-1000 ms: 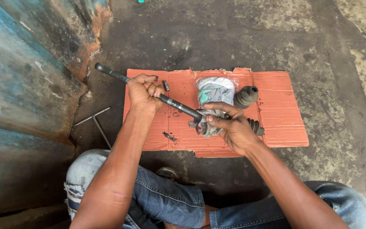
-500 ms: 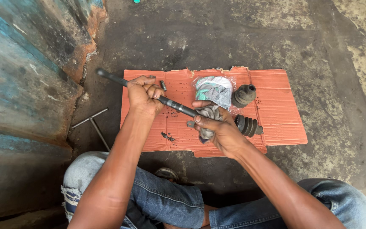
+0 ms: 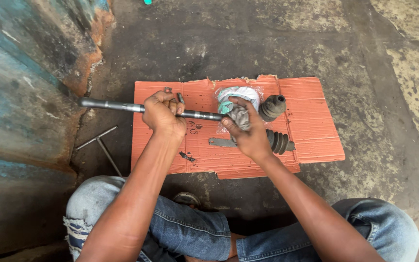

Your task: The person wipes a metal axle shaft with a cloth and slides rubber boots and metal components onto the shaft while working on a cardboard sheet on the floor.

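Note:
My left hand (image 3: 161,112) is wrapped around a long steel axle shaft (image 3: 107,105) that lies level over an orange cardboard sheet (image 3: 311,121) and sticks out past its left edge. My right hand (image 3: 246,130) grips the shaft's right end, holding a greasy grey metal joint piece (image 3: 240,116) against it. Under that hand a ribbed black rubber boot (image 3: 278,142) lies on the cardboard. A second black rubber boot (image 3: 271,107) stands just behind, beside a crumpled plastic bag with a green and white pack (image 3: 236,95).
A thin T-shaped metal tool (image 3: 100,144) lies on the concrete left of the cardboard. A rusty blue-painted metal body (image 3: 25,87) fills the left side. A flat grey strip (image 3: 219,142) and a small dark clip (image 3: 187,156) lie on the cardboard. My jeans-clad knees frame the bottom.
The shaft has swung from a slant to level, its left end dropping. My right hand moved up and back from the ribbed boot toward the plastic bag, now gripping the grey piece at the shaft's end.

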